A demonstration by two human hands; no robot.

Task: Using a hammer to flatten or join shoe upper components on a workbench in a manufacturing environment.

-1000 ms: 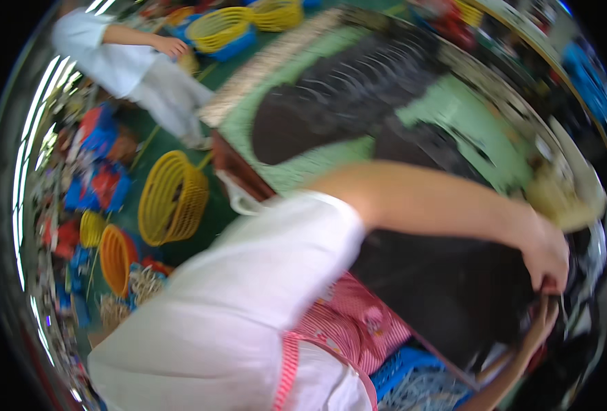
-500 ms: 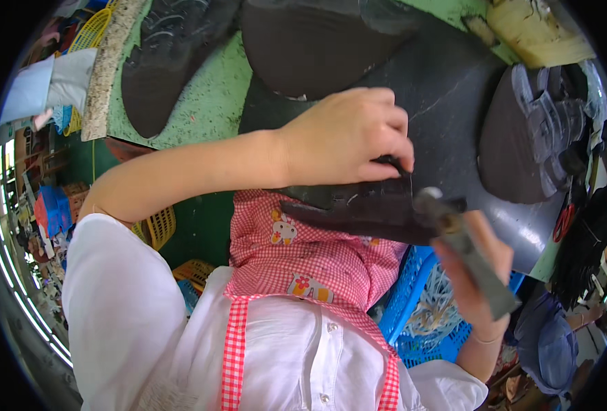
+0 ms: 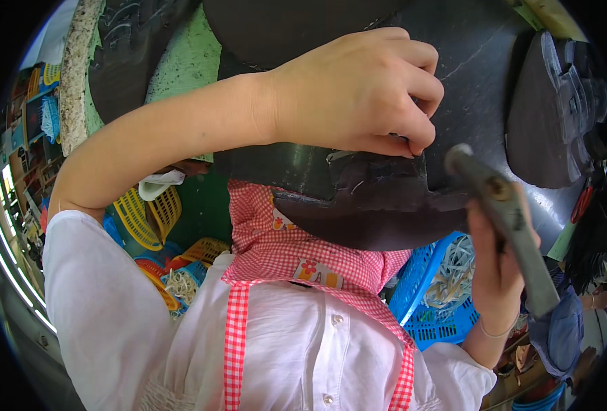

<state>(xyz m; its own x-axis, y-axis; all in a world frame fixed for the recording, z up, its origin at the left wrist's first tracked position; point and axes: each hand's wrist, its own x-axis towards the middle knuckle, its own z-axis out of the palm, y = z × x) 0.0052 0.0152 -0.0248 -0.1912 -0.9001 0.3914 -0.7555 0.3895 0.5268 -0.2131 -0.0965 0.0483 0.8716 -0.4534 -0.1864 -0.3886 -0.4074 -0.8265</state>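
A dark brown, leather-like cut piece [image 3: 379,216] with a stepped edge lies on the black work surface, its curved side hanging over the near edge. My left hand [image 3: 379,96] reaches across from the left, fingers curled and closed at the piece's upper edge; the pinched part is hidden under the fingertips. My right hand [image 3: 499,253] is wrapped around a hammer [image 3: 516,219] with a grey metal head, raised just right of the piece and apart from it. The handle is mostly hidden by the head and fingers.
Overlapped dark pieces [image 3: 553,116] lie at the right, with others at the far left [image 3: 128,55] and far middle [image 3: 289,27]. Red-handled scissors [image 3: 581,203] lie at the right edge. Below the table are a blue basket of pale strips [image 3: 420,274] and a yellow basket [image 3: 139,216].
My view has shifted, so the table sits higher in the picture. My left fingers have stayed at the piece's upper edge. The hammer has moved slightly right, away from the piece.
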